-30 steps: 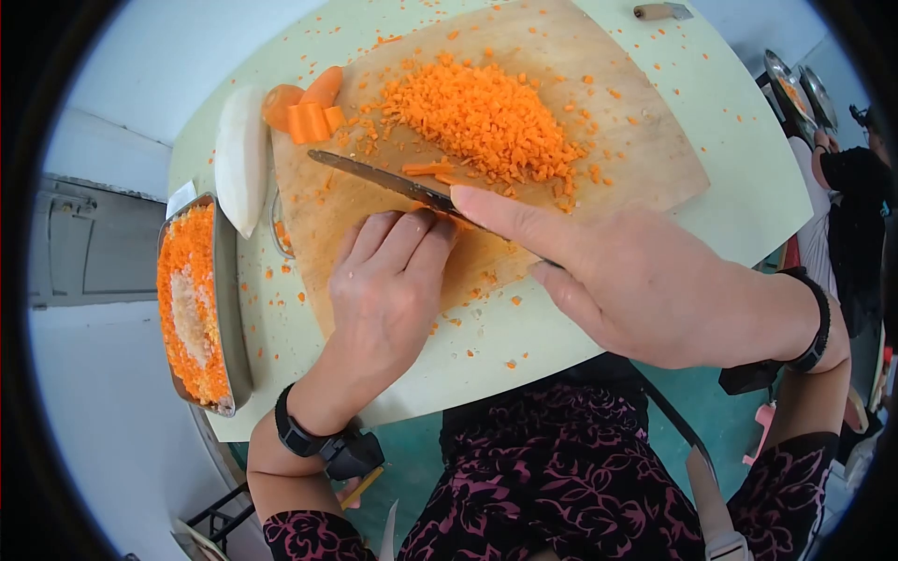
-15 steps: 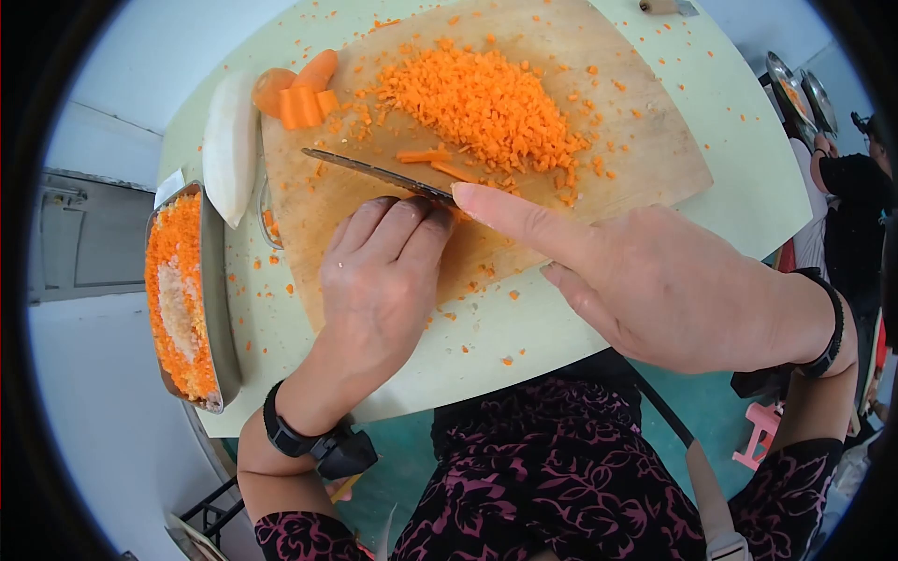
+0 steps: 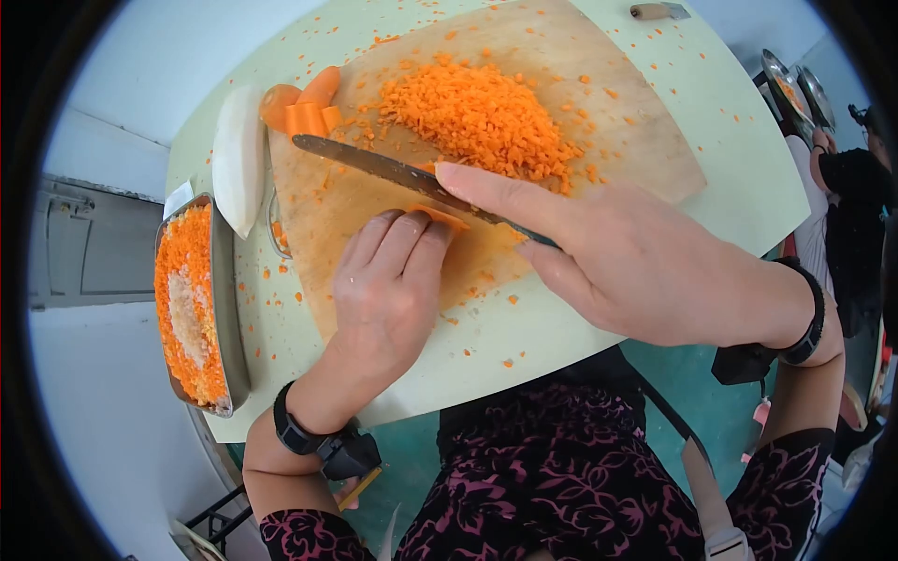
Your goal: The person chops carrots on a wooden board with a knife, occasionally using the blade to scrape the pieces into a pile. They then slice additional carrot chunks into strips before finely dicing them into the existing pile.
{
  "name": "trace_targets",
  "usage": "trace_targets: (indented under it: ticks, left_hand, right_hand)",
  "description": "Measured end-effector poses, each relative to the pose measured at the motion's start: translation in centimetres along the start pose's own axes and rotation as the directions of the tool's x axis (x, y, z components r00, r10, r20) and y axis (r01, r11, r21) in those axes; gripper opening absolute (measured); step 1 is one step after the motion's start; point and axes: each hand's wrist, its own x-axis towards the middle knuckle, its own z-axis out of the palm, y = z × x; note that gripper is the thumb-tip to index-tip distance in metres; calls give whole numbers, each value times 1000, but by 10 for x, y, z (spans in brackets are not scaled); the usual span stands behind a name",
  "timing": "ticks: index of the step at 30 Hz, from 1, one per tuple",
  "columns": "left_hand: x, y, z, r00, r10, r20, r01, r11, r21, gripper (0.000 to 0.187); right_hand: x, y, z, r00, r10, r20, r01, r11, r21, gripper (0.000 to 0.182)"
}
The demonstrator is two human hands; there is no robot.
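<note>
My right hand is closed round the handle of a kitchen knife, its index finger stretched along the blade's spine. The blade points left across the wooden cutting board. Just below it, my left hand presses a carrot piece to the board with curled fingertips; most of that piece is hidden. A heap of diced carrot lies beyond the knife. Cut carrot chunks and carrot ends rest at the board's upper left edge.
A peeled white radish lies left of the board. Near it stands a metal tray of diced carrot with a pale chopped heap on top. A wooden-handled tool sits at the far edge. Another person works at right, beside metal bowls.
The knife has tilted so more of its flat side shows, and its handle has moved down and right. The carrot piece under my left fingers now shows more.
</note>
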Motion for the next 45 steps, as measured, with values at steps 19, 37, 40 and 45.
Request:
trace_targets:
  ticks: [19,37,40,45]
  left_hand:
    - [5,6,-2,999,-37,-37,37,999,-10,23]
    - [1,6,-7,999,-33,-4,33,999,-2,20]
    - [1,8,-8,999,-54,8,54,998,-11,21]
    - [1,9,-6,998,-64,2,64,997,-32,22]
  right_hand:
    - [4,5,10,997,-82,9,81,993,87,63]
    - [-8,-11,-2,999,-46,22,46,999,5,50]
    - [-9,-9,-1,997,-71,23,71,997,-7,51]
    - [-7,-5,-3,996,-83,17,83,996,16,53]
